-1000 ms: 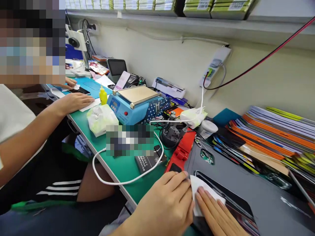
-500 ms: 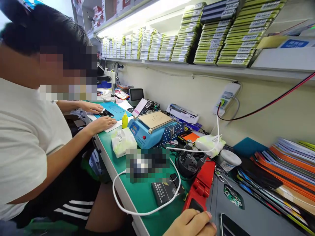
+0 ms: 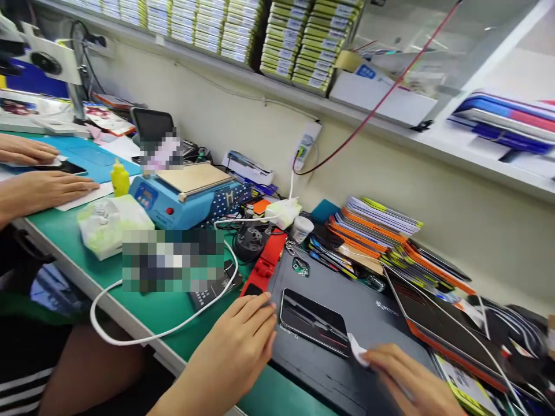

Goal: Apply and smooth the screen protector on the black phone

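A smartphone [image 3: 315, 322] lies face up on a dark grey work mat [image 3: 368, 289], its black screen catching reflections. My left hand [image 3: 240, 338] rests at the mat's left edge, beside the phone and by the lower end of a red tool [image 3: 269, 260]. Its fingers are loosely bent side by side, with nothing visible in them. To the phone's lower right, my right hand [image 3: 407, 372] pinches a small white wipe [image 3: 358, 350] that reaches the phone's corner. This hand is somewhat smeared by motion.
A co-worker's hands [image 3: 56, 188] lie by another phone at the left. A white cable [image 3: 160, 335] loops across the green bench, near a blue heating plate machine [image 3: 173, 202] and a tissue pack [image 3: 113, 222]. Stacked phone parts [image 3: 368, 231] line the wall; a tablet-like device [image 3: 442, 323] sits right.
My view has swung to the right, bringing the whole phone and mat into sight. My right hand with the white wipe has come into view. My left hand remains near the red tool.
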The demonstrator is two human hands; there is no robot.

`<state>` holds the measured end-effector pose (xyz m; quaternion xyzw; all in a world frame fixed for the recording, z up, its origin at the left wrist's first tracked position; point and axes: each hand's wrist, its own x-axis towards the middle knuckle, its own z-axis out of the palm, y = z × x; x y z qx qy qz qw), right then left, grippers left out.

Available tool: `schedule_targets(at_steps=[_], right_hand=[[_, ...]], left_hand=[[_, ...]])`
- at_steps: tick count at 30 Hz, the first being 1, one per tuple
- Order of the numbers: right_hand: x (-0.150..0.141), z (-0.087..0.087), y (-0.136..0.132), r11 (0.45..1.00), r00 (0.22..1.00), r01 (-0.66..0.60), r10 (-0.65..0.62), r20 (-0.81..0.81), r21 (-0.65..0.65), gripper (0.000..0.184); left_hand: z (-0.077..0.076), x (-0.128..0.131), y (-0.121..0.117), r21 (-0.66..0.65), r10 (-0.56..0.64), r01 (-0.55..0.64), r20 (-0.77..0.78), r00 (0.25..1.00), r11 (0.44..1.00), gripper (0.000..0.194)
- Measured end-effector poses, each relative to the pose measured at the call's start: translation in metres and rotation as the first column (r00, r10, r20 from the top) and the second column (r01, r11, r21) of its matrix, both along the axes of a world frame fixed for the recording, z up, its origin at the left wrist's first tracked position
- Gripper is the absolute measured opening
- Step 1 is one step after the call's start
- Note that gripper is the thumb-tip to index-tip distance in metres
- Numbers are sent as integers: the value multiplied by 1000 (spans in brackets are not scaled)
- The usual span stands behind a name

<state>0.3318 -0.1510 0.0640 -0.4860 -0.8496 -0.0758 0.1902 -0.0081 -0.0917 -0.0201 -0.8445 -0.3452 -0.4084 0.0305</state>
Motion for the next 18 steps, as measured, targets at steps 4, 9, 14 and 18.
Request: schedule_targets(at_steps=[4, 9, 14, 18], right_hand=[[11, 15, 14, 942, 954, 285, -260, -149, 179, 25], [15, 5, 27, 930, 939, 342, -333, -86, 136, 37], [-11, -1, 26, 990, 990, 140, -140, 6, 12, 58], [-17, -6, 31, 994, 995, -7, 18, 94, -110, 43]], left_hand=[[4, -3, 0, 52, -21, 23, -41, 999, 998, 31], [11, -4, 3, 138, -18, 22, -28, 999, 990, 30], [9, -3, -5, 88, -20, 30, -105, 994, 996, 30], [22, -7, 7, 139, -38, 74, -247, 968, 988, 27]])
